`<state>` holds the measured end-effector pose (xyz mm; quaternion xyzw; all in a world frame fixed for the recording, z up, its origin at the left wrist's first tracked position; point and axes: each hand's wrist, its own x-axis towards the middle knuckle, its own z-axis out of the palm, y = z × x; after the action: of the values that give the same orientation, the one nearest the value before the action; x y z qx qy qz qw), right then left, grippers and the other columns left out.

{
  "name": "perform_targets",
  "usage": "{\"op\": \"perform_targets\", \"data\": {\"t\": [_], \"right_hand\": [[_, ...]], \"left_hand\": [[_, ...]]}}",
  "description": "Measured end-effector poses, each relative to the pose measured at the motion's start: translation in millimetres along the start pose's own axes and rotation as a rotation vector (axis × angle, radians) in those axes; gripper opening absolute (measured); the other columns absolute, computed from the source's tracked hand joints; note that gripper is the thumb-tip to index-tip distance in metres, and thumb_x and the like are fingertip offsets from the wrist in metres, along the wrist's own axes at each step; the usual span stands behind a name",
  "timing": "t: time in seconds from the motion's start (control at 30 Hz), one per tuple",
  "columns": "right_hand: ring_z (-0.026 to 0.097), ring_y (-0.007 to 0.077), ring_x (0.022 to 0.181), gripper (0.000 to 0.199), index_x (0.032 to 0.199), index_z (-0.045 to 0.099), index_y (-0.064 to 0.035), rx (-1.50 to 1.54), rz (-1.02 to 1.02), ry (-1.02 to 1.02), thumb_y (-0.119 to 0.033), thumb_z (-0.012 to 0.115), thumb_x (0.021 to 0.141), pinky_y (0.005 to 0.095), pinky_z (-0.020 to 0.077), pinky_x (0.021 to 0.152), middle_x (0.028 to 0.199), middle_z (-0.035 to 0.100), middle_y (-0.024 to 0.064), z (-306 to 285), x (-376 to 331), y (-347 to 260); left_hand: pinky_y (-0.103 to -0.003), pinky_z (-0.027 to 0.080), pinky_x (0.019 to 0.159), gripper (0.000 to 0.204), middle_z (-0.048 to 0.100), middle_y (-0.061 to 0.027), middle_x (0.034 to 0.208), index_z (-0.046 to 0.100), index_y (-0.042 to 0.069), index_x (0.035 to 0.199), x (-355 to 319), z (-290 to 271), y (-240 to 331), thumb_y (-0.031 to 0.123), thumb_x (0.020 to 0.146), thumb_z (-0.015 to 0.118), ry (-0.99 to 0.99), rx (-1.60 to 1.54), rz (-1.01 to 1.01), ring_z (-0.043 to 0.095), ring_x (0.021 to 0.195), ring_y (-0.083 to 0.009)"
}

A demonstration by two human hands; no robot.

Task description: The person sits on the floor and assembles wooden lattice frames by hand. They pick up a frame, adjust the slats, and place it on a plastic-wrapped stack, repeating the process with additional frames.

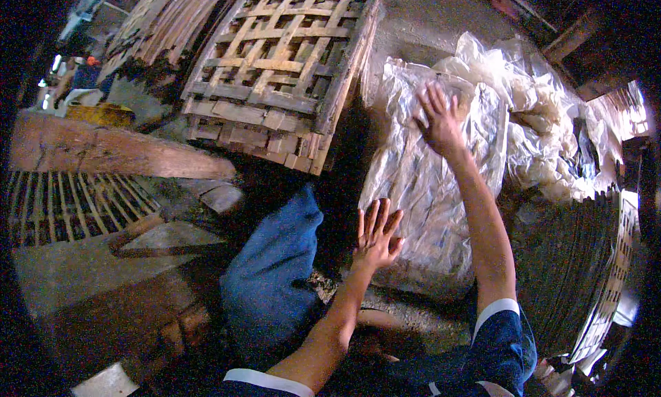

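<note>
A long block wrapped in crinkled, translucent plastic sheeting lies in front of me. Toward its far end my right hand is stretched out, fingers spread, palm down over the plastic; it is slightly blurred. My left hand is at the block's near left edge, its fingers extended and apart. Neither hand grips anything. What the plastic covers cannot be made out.
Stacked woven slatted wooden racks stand at the far left of the block. Loose bunched plastic lies at right, above another stack of racks. A wooden beam and a barred grate are at left. Another person appears far off.
</note>
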<state>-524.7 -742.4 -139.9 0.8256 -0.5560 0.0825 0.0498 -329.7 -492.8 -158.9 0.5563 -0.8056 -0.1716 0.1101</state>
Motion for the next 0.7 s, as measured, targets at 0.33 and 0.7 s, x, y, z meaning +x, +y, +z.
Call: {"op": "perform_targets", "data": {"t": [0.33, 0.7], "right_hand": [[0.035, 0.0251, 0.138, 0.053, 0.141, 0.042, -0.0236, 0.130, -0.591, -0.089, -0.038, 0.052, 0.090, 0.0523, 0.0207, 0.115, 0.150, 0.036, 0.0043, 11, -51, -54], [0.027, 0.0310, 0.141, 0.059, 0.145, 0.037, -0.0176, -0.026, -0.035, 0.190, -0.040, 0.053, 0.093, 0.0534, 0.0211, 0.114, 0.153, 0.030, 0.0088, 7, 54, 42]], "left_hand": [[-0.057, 0.009, 0.115, 0.073, 0.021, -0.0147, 0.156, 0.034, 0.020, 0.148, -4, -8, 0, 0.046, 0.083, 0.055, -0.011, 0.052, -0.037, 0.017, 0.145, -0.0350], [-0.059, 0.012, 0.114, 0.070, 0.024, -0.0173, 0.155, 0.036, 0.020, 0.147, 1, -1, -2, 0.049, 0.086, 0.052, -0.020, 0.060, -0.018, 0.022, 0.143, -0.0371]]}}
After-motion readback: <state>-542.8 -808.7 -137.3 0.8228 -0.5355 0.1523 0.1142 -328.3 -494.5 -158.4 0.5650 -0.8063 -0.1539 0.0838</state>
